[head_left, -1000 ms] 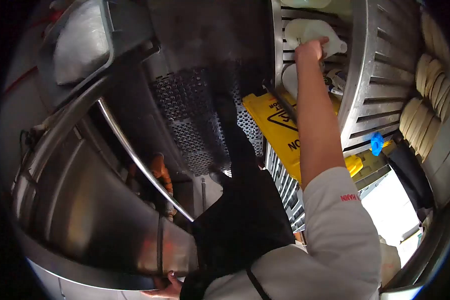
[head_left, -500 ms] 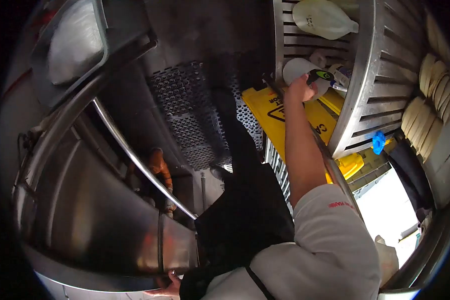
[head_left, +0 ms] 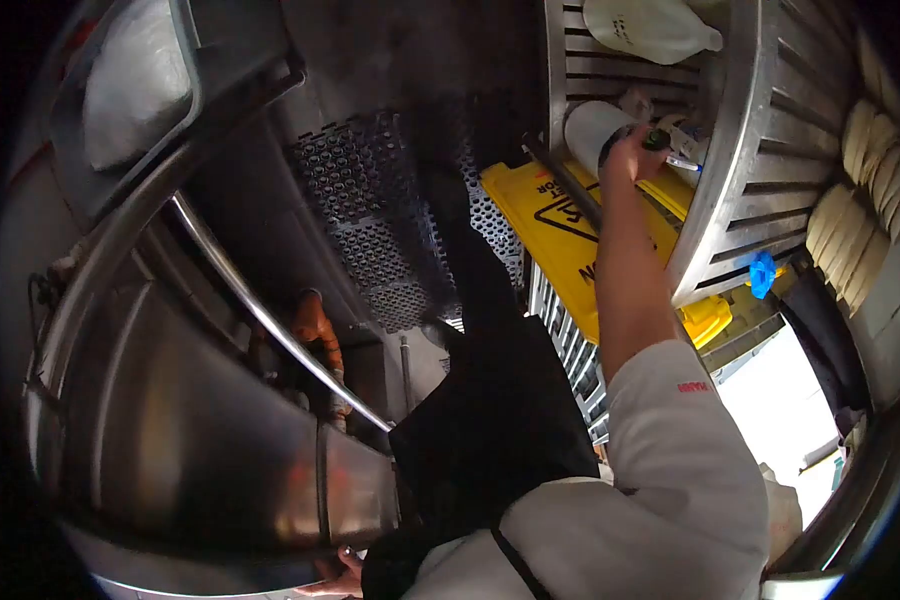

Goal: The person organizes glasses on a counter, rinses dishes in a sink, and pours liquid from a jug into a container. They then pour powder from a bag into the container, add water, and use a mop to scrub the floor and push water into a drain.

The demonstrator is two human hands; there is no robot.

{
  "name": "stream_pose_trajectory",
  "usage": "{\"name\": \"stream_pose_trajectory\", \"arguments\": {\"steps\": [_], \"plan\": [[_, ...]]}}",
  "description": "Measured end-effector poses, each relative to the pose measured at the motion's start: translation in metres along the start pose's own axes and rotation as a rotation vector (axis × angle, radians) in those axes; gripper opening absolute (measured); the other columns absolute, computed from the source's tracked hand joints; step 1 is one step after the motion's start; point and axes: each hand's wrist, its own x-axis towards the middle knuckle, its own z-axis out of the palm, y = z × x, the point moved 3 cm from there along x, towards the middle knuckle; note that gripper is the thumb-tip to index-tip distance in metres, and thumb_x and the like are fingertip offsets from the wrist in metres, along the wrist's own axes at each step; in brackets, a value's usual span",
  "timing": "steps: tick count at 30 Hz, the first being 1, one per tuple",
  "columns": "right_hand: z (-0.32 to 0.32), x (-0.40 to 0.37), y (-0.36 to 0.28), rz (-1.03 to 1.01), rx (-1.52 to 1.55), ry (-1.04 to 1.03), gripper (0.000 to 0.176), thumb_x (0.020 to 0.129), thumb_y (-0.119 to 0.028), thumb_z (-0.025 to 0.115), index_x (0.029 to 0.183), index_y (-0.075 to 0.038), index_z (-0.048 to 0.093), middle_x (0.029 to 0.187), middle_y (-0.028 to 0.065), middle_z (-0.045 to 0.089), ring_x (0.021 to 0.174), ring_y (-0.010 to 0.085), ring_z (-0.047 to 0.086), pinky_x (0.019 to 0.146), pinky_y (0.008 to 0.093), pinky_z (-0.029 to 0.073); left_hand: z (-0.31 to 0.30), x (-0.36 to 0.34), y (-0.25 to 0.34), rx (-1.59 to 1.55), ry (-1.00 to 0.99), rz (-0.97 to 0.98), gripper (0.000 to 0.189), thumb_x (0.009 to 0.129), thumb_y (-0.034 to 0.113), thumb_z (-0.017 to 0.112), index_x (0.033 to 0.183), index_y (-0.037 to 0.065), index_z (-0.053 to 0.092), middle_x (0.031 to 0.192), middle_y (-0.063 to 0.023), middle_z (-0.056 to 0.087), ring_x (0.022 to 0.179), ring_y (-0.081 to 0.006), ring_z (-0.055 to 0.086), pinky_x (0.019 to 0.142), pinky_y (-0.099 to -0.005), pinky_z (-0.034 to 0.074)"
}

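My right hand point(head_left: 625, 158) reaches up to a slatted metal shelf point(head_left: 705, 225), its fingers closed round a black-and-green object point(head_left: 656, 138) whose kind I cannot tell. Right beside that hand lies a white cylinder point(head_left: 592, 132), with small packages next to it. A pale plastic jug point(head_left: 650, 28) lies farther along the shelf. Low on the left, my left hand point(head_left: 345, 580) rests at the edge of a steel sink point(head_left: 220, 430), thumb raised and fingers stretched along the rim, partly cut off by the frame.
A yellow caution floor sign point(head_left: 560, 235) leans below the shelf, crossed by a dark pole. Perforated black mats point(head_left: 360, 215) cover the floor. Coiled mop heads point(head_left: 850, 240) and a blue item point(head_left: 761, 274) hang at the right. A grey tub point(head_left: 192, 110) stands upper left.
My right hand has moved slightly right along the shelf, and the black-and-green object has turned in it. More of the caution sign shows. My left hand stays at the sink edge.
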Motion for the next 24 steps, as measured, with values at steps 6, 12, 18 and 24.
{"name": "stream_pose_trajectory", "arguments": {"steps": [6,12,18,24], "plan": [[-0.060,-0.073,-0.080,-1.190,-0.025,-0.329,0.038,0.082,-0.014,0.064,0.119,-0.009,0.059,0.120,0.0169,0.059,0.102,0.0394,0.061,0.082,0.0469,0.051,0.000,0.004,0.001,-0.019,-0.003,0.017,0.096,0.072,0.010,0.069,0.153,0.007,0.016,0.151,-0.0181,0.027,0.132,-0.0367,0.042,0.105,-0.0485,0.044],[0.080,-0.012,-0.051,-0.925,-0.373,-0.586,0.044,0.081,0.000,0.058,0.124,-0.012,0.052,0.125,0.0190,0.053,0.107,0.0419,0.058,0.085,0.0492,0.052,0.010,0.002,0.002,-0.010,-0.005,0.046,0.095,0.074,0.013,0.069,0.153,0.007,0.015,0.151,-0.0185,0.026,0.132,-0.0369,0.042,0.105,-0.0488,0.044],[0.064,-0.009,-0.037,-0.873,-0.119,-0.413,0.050,0.083,-0.003,0.056,0.131,-0.007,0.045,0.137,0.0243,0.044,0.122,0.0431,0.048,0.098,0.0501,0.044,0.012,0.004,0.003,0.002,-0.029,0.066,0.094,0.076,0.016,0.069,0.153,0.007,0.015,0.151,-0.0189,0.026,0.131,-0.0372,0.043,0.105,-0.0490,0.044],[0.070,0.010,0.091,-0.249,-0.190,-0.232,0.052,0.083,-0.012,0.060,0.132,-0.002,0.048,0.136,0.0202,0.050,0.124,0.0382,0.048,0.102,0.0457,0.042,0.004,0.009,0.005,-0.006,-0.017,0.085,0.093,0.078,0.019,0.069,0.153,0.006,0.014,0.151,-0.0193,0.026,0.131,-0.0374,0.043,0.106,-0.0492,0.043]]}}
